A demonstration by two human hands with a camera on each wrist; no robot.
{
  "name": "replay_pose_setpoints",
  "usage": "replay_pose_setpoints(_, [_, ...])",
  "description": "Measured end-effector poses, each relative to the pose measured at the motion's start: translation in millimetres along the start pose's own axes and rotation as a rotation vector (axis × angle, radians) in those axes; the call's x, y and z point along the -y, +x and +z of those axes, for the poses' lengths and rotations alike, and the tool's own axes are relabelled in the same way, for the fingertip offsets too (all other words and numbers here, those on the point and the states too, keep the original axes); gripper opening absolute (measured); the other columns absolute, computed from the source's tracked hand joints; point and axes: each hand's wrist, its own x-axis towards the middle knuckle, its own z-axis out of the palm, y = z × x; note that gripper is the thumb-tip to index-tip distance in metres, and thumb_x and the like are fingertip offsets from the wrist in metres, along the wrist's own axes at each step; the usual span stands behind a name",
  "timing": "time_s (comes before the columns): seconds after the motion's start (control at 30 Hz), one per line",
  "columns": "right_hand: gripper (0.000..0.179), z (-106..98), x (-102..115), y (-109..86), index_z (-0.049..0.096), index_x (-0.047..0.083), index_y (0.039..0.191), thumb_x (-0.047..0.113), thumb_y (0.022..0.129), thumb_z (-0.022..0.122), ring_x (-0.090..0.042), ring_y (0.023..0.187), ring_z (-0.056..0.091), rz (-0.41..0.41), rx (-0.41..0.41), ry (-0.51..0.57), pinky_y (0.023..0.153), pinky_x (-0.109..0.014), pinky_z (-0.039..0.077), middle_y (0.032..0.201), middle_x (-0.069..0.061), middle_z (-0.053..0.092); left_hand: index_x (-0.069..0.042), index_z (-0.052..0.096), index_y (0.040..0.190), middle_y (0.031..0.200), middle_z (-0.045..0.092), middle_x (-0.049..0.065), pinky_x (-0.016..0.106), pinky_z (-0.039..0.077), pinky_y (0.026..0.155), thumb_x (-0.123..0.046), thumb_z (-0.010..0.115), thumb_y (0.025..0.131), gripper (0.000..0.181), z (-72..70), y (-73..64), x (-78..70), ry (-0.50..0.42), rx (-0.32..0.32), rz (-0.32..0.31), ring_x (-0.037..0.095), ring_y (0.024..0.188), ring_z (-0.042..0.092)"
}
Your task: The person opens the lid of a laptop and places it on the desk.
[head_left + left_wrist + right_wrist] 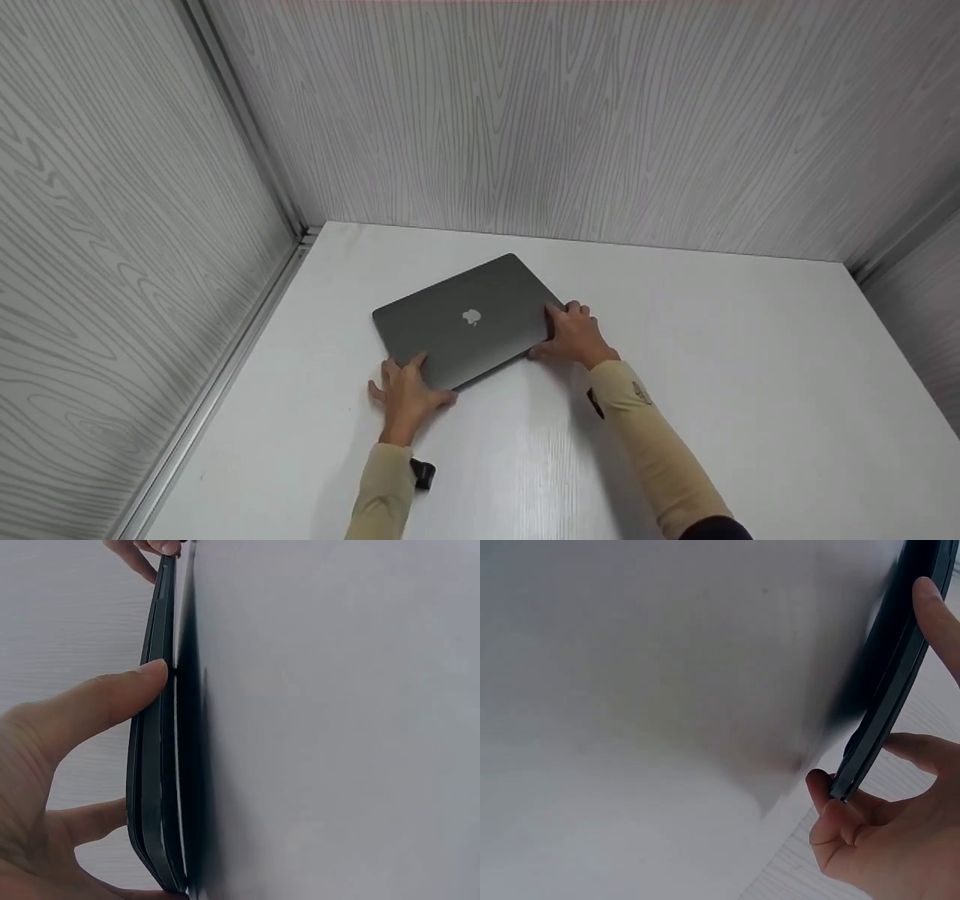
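Laptop (450,304) sits on the table (750,375), right end seemingly raised. I see right hand (576,334), fingers clamped round that end, left hand (407,396), fingers pinching the near corner; uneven lifting could break that shallow pinch.

a glossy white tabletop (750,360) spreads over the lower middle of the head view, walled by pale wood-grained panels: a back panel (525,112) up top, a side panel (97,225) at left. a metal post (241,120) slants down the upper left, meeting a metal rail (196,420).
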Motion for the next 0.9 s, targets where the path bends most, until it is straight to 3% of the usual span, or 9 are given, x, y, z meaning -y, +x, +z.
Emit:
replay_pose_setpoints(0.4, [0.095,-8,-18,-16.2,0.051,-0.004,0.145,0.048,0.075,0.089,-0.052,0.116,0.051,0.012,-0.046,-0.052,0.097,-0.064,0.042,0.127,-0.036,0.052,-0.001,0.064,0.134,0.141,0.039,0.041,0.078,0.011,0.106,-0.020,0.099,0.060,0.084,12.2,4.7,-11.4,0.025,0.005,0.046,0.055,0.137,0.031])
replay_pose_setpoints(0.9, [0.095,-10,-20,-26.5,0.051,-0.005,0.144,0.049,0.076,0.087,-0.053,0.115,0.051,0.038,-0.052,-0.045,0.096,-0.065,0.042,0.126,-0.037,0.052,0.000,0.064,0.133,0.141,0.042,0.038,0.076,0.011,0.107,-0.019,0.098,0.061,0.082,8.5,6.3,-15.5,0.019,0.039,0.060,0.050,0.136,0.034])
